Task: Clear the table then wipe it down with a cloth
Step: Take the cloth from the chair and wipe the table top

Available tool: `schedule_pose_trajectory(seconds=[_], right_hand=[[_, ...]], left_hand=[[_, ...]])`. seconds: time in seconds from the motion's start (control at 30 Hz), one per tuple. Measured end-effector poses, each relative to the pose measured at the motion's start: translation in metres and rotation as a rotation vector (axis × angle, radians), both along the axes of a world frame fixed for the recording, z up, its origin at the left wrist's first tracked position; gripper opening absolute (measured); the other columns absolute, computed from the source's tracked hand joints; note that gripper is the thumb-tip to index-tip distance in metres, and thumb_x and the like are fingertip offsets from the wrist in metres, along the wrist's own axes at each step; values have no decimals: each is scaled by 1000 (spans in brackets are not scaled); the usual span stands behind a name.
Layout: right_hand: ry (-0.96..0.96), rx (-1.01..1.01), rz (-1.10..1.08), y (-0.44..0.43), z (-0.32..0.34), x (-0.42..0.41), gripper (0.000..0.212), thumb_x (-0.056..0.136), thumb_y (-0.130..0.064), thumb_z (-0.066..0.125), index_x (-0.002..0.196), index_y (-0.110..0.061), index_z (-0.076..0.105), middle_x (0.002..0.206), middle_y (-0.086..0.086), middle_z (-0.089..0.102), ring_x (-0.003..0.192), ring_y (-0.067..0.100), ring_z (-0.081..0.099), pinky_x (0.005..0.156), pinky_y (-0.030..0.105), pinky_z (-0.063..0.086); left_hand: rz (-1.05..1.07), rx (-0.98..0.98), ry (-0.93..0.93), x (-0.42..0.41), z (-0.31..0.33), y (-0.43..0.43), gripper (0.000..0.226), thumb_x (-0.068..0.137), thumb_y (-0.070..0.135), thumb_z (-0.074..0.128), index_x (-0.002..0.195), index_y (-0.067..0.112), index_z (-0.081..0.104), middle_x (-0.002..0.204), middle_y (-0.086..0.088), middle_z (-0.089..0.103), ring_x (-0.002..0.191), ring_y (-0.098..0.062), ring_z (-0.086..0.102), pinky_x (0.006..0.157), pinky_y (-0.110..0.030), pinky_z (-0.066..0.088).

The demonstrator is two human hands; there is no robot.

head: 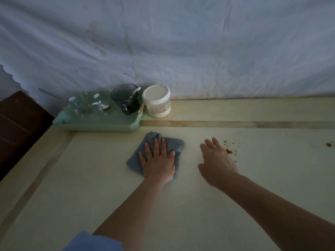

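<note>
A folded grey-blue cloth (pixel 172 142) lies on the pale yellow table (pixel 199 205), just in front of the tray. My left hand (pixel 158 161) presses flat on it with straight, spread fingers. My right hand (pixel 216 161) rests open on the bare table to the right of the cloth, fingers straight. Reddish-brown spots (pixel 229 151) stain the table right beside my right hand's fingers, and another spot (pixel 328 144) sits near the right edge of the view.
At the back left stands a green tray (pixel 97 124) holding a clear glass dish (pixel 87 104) and a dark glass mug (pixel 126 99) with a spoon. A white lidded jar (pixel 157 102) stands beside it. White fabric hangs behind; dark wooden furniture (pixel 20 127) is at left.
</note>
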State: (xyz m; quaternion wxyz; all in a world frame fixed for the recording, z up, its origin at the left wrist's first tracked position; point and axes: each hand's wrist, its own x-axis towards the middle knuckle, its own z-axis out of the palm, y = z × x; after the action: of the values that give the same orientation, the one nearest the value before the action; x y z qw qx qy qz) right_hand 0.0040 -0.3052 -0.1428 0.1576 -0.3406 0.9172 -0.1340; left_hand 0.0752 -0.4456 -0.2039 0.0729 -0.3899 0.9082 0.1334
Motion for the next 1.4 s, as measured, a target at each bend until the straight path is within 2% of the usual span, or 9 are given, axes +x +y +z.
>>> schedule_pose_trajectory(seconds=[0.37, 0.63, 0.83, 0.9, 1.0, 1.1, 1.17, 1.3, 1.4], right_hand=[[-72, 11, -237, 89, -11, -104, 50, 90, -3, 37, 139, -4, 34, 149, 8, 34, 145, 24, 18, 116, 37, 24], [-135, 32, -217, 115, -8, -119, 52, 87, -9, 45, 138, -11, 36, 140, 11, 46, 130, 28, 43, 104, 30, 37], [-151, -27, -276, 113, -5, -126, 34, 86, -6, 42, 120, -6, 46, 117, 20, 60, 107, 35, 57, 74, 30, 41], [-155, -32, -285, 115, -8, -126, 38, 86, -4, 41, 124, -8, 43, 119, 20, 59, 106, 34, 56, 74, 29, 40], [-184, -74, -294, 119, -9, -128, 42, 85, -1, 40, 126, -10, 43, 119, 19, 58, 102, 32, 55, 75, 29, 43], [-195, -109, -298, 124, -11, -135, 43, 89, -3, 39, 131, -8, 43, 129, 19, 55, 118, 34, 51, 92, 33, 44], [-201, -113, -284, 124, -11, -138, 41, 90, -6, 39, 131, -7, 44, 131, 19, 54, 119, 34, 51, 95, 34, 42], [-180, -119, -243, 123, -14, -135, 24, 87, -7, 42, 110, -5, 50, 111, 18, 61, 91, 32, 54, 72, 29, 37], [-153, -118, -279, 121, -17, -134, 31, 89, -3, 38, 119, -5, 47, 118, 21, 59, 107, 36, 55, 77, 29, 39]], left_hand=[[-432, -3, 9, -104, -1, 121, 57, 99, 46, 13, 148, 32, -13, 158, 6, -21, 145, -26, -21, 114, -46, -16], [113, 15, -18, -105, 1, 78, 60, 97, 51, 11, 149, 32, -10, 159, 3, -17, 146, -31, -15, 116, -54, -10], [-246, 41, 9, -148, 0, 155, 59, 98, 50, 12, 148, 31, -14, 157, 6, -23, 144, -28, -22, 115, -50, -16], [-267, 56, -17, -143, 0, 137, 58, 97, 50, 11, 147, 34, -13, 157, 8, -22, 145, -27, -21, 115, -50, -16], [-22, 98, -33, -129, 4, 96, 58, 97, 51, 10, 148, 35, -14, 157, 7, -22, 144, -30, -21, 115, -54, -14], [156, 86, -41, -135, 7, 97, 61, 96, 52, 10, 148, 31, -14, 158, 3, -22, 144, -33, -22, 113, -56, -16], [10, 89, 5, -146, 6, 134, 60, 97, 50, 13, 148, 31, -13, 158, 4, -21, 144, -33, -22, 114, -55, -16], [-316, 58, 26, -153, 5, 180, 58, 98, 47, 14, 148, 34, -13, 157, 7, -21, 144, -27, -23, 114, -50, -17], [-259, 56, 11, -137, 1, 149, 57, 98, 50, 13, 147, 37, -11, 158, 10, -18, 145, -26, -20, 114, -51, -14]])
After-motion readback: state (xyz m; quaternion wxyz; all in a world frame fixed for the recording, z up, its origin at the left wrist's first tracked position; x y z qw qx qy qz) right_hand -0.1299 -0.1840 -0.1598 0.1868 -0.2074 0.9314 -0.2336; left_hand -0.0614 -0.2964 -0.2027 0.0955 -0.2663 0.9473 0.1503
